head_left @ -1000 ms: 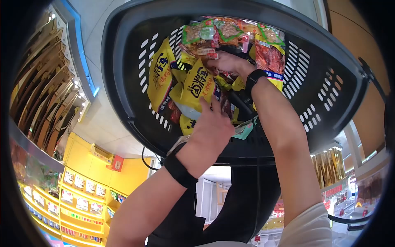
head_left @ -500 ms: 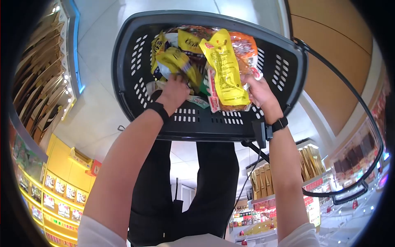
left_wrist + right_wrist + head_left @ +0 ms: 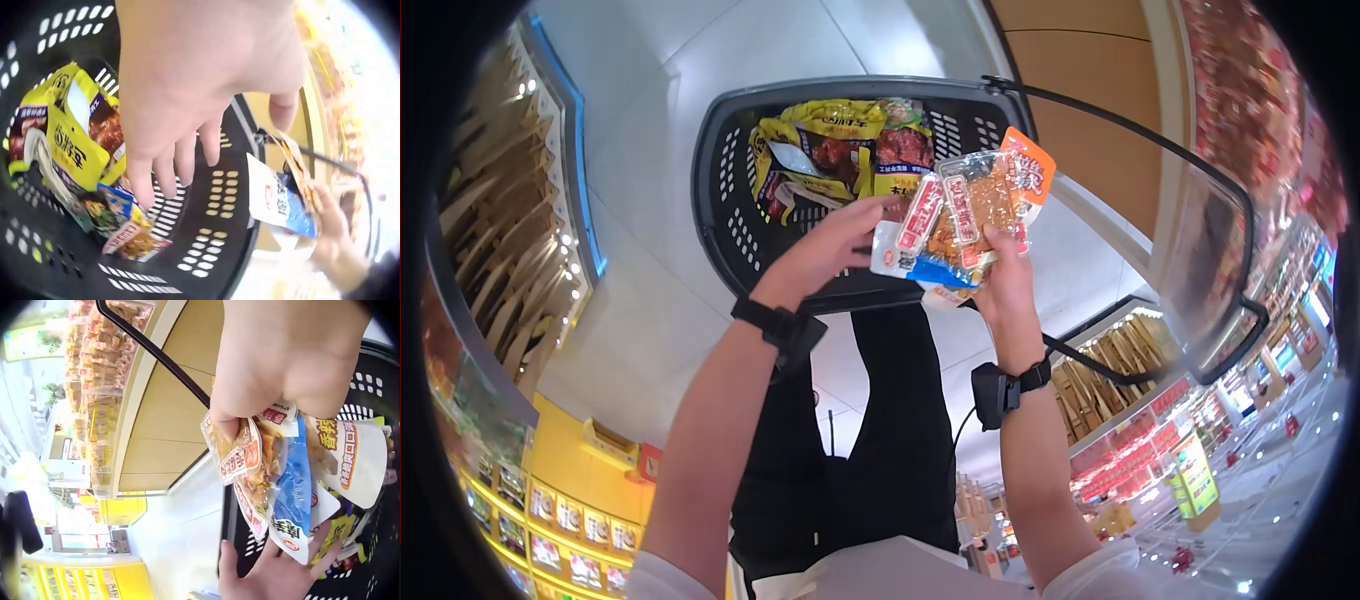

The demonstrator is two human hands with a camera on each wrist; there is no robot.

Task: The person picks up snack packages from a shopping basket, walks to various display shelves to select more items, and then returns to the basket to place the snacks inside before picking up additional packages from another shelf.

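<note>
Several clear, blue-white and orange food packets [image 3: 975,215] are gripped in a fanned bunch by my right hand [image 3: 1008,290], over the right side of the black basket [image 3: 710,200]. In the right wrist view the thumb presses on the bunch, with a blue packet [image 3: 292,487] hanging in it. My left hand [image 3: 825,250] reaches over the basket with fingers extended beside the bunch; the left wrist view shows the hand [image 3: 206,75] holding nothing. Yellow packets [image 3: 830,120] lie inside the basket, with small colourful packets [image 3: 128,231] lower down.
The basket's black handle [image 3: 1140,125] extends to the right. A wooden counter [image 3: 1080,100] stands beyond the basket on the right. Shelves with yellow backing [image 3: 565,450] are at the lower left, and a rack of brown items [image 3: 500,230] is at the left.
My right hand has swapped the view of a yellow packet for a fanned bunch, now at the basket's right edge. My left hand has lifted off the yellow packets. The basket appears smaller.
</note>
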